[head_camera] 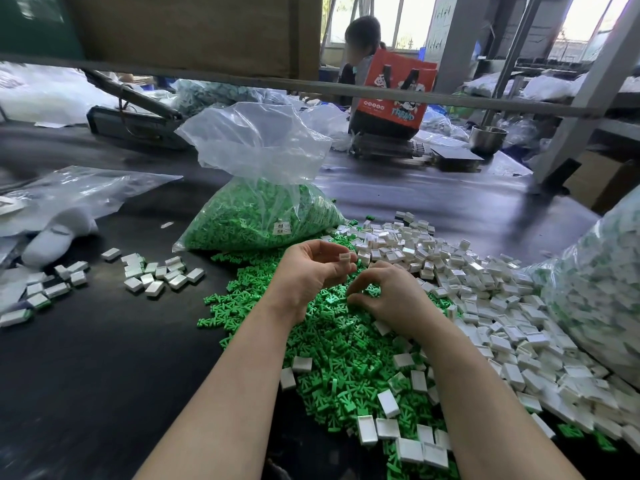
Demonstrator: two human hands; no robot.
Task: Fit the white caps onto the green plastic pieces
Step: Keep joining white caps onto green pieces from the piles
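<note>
while raised above the green heap, left hand (313,268) palm-up, fingers curled, thumb and fingertips pinching a single white cap (345,258). just beside it and lower, right hand (388,295) knuckles-up over the loose green pieces (332,341), thumb and forefinger curved toward each other and nearly touching at the tips; cannot tell whether a green piece sits between them. hands close together but apart, both forearms bare.

green pieces spread in a wide heap on the dark table (104,358), under and around both wrists, with some white caps scattered on top near the forearms. to the right of the heap, touching it, a large mound of white caps (485,299) running toward the near right edge. behind the heap, an open clear bag of green pieces (263,216), its mouth standing up and crumpled, a small label on its front. at the far right, a big clear bag of finished white-and-green parts (595,292), partly out of frame.

on the left of the table, well apart from the hands, two small clusters of capped parts (159,273), some showing green at the edges. behind them, flat clear plastic bags (79,192). further back, a red printed bag (394,91), a metal bowl (488,138), and another person (360,46) seated at the far side.
</note>
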